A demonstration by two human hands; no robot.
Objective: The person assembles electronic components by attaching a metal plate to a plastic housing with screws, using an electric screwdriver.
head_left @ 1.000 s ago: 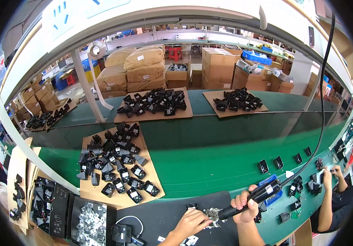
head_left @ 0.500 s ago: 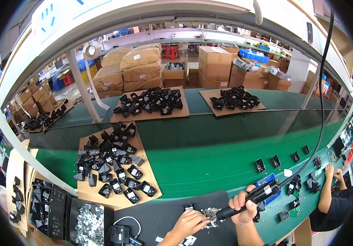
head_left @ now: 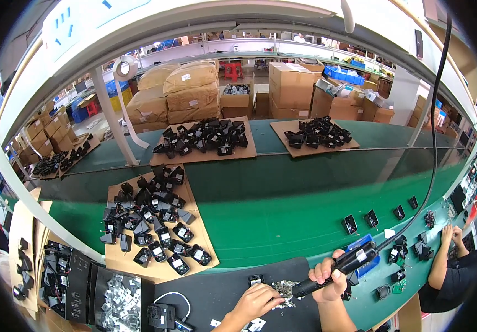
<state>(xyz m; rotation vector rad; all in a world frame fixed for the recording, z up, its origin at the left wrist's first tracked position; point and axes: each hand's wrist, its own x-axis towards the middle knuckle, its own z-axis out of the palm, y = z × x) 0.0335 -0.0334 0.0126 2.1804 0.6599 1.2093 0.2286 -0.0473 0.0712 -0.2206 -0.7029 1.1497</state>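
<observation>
My right hand (head_left: 330,279) is wrapped around a black electric screwdriver (head_left: 354,259), whose cable runs up to the upper right. The screwdriver's nose points down and left, over a small heap of tiny metal screws (head_left: 284,288) on the black mat (head_left: 205,290). At the left side of the heap is my left hand (head_left: 256,303), fingertips pinched together; whatever is between them is too small to make out. Just beyond its fingers lies a small black plastic housing (head_left: 255,279), partly covered by the hand. White flat pieces (head_left: 256,325) lie beside my left wrist.
A box of metal plates (head_left: 119,301) stands left, beside a black device (head_left: 161,316) with a white cable. Cardboard sheets (head_left: 208,243) carry many black housings. A blue tray (head_left: 368,265) sits behind the screwdriver. Several housings (head_left: 350,224) rest on the green belt. A co-worker (head_left: 451,271) works at right.
Both my hands and the screwdriver stay practically where they were. The co-worker's hands at the right have shifted slightly.
</observation>
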